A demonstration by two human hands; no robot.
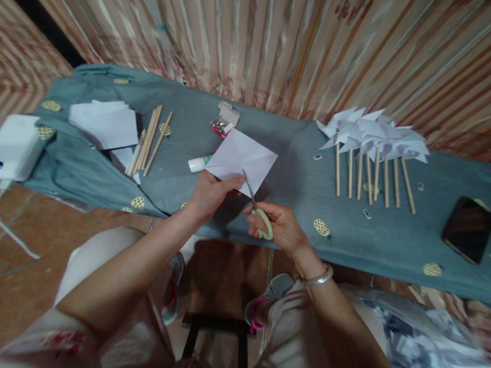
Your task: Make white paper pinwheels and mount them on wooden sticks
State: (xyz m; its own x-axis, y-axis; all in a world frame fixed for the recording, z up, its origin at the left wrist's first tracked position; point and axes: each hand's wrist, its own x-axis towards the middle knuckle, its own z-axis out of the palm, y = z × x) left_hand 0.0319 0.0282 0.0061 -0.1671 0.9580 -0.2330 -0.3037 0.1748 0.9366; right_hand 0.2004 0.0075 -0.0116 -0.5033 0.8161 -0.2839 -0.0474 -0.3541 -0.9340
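Paper square, frame centre, pinched by left hand; scissors, gripped in right hand, blades pointing upper left, seemingly into its lower corner.

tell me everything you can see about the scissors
The scissors have pale green, plastic-looking handles, gripped by the right hand over the cloth. A slim, dark, metallic-looking blade shows against the white paper, pointing up and left in the view, toward the paper's middle. Whether the second blade is beneath the paper cannot be told.
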